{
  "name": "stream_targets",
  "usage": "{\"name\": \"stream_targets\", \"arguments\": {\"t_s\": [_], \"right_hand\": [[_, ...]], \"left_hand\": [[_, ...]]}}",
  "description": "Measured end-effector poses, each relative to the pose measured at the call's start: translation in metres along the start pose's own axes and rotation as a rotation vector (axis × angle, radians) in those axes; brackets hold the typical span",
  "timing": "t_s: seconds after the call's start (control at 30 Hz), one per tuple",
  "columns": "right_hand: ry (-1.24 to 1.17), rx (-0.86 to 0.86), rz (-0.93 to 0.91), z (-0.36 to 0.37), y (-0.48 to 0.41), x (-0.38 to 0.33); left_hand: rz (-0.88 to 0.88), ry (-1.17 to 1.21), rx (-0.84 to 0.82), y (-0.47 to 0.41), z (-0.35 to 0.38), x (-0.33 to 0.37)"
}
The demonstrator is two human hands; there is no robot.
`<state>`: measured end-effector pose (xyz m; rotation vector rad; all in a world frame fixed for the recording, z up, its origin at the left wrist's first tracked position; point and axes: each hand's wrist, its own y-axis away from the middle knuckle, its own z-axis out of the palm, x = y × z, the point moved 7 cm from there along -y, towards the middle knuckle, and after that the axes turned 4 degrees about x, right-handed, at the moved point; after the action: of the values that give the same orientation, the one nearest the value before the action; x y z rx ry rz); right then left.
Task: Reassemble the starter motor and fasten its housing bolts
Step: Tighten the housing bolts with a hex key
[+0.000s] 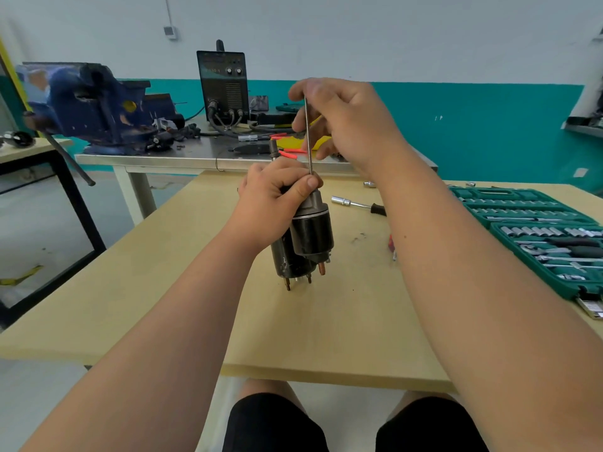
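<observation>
Head view: right hand point(346, 122) lowers long bolt point(308, 135) into starter motor point(303, 243).

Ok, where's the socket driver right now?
The socket driver lies on the wooden table, right of the starter motor, partly hidden behind the right forearm.

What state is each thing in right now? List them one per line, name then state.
starter motor: upright on the table, gripped at its top.
long bolt: vertical, lower end at the motor's top, not yet fully in.
left hand: closed around the motor.
right hand: pinching the bolt's upper end.
socket set case: open.
socket driver: lying on the table, unused.
bench vise: nothing visibly clamped.
</observation>
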<state>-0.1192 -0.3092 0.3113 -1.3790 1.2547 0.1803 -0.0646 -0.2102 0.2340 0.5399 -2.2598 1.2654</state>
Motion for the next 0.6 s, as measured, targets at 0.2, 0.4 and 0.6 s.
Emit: {"name": "stream_targets", "arguments": {"t_s": [0.2, 0.4, 0.6], "right_hand": [[0.155, 0.156, 0.023, -0.007, -0.01, 0.003], [0.565, 0.298, -0.143, -0.002, -0.008, -0.02], [0.756, 0.25, -0.166, 0.011, -0.011, -0.025]], "left_hand": [[0.004, 0.004, 0.004, 0.0, 0.001, 0.0], [-0.046, 0.031, 0.025, 0.003, 0.002, 0.004], [-0.04, 0.013, 0.002, 0.006, 0.003, 0.009]]}}
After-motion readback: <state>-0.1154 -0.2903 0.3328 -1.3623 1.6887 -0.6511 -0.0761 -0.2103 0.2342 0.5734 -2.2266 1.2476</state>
